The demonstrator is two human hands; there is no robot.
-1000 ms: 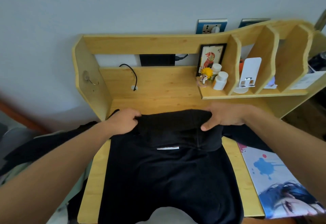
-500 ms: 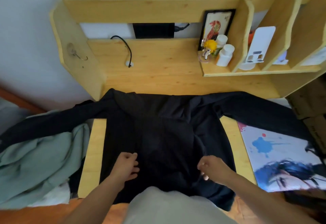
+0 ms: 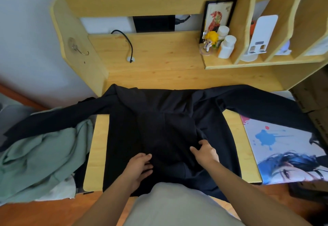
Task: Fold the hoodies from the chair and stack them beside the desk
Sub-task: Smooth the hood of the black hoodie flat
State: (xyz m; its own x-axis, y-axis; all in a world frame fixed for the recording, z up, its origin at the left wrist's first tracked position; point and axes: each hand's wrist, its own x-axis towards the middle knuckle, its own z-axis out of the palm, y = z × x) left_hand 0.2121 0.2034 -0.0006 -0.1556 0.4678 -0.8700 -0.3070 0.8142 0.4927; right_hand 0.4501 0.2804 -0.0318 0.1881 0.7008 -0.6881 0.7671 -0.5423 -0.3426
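Note:
A black hoodie (image 3: 166, 119) lies spread on the wooden desk (image 3: 159, 65), its hood folded down over the body and both sleeves stretched out past the desk's sides. My left hand (image 3: 140, 168) rests flat on the lower middle of the hoodie with fingers spread. To its right, my right hand (image 3: 205, 152) touches the fabric with loosely bent fingers, by a crease at the hood's edge. A sage green hoodie (image 3: 40, 156) lies crumpled to the left of the desk, under the black left sleeve.
Shelf compartments at the back right hold a framed picture (image 3: 217, 18), a small figurine (image 3: 211, 41), white bottles (image 3: 227, 47) and a white stand (image 3: 260, 37). A black cable (image 3: 128, 45) hangs at the desk's back. A printed mat (image 3: 284, 151) lies on the right; cardboard boxes (image 3: 312, 101) stand beyond.
My hands brought the hood from the far edge down over the body. Both hands since moved slightly forward on the fabric and their fingers opened out.

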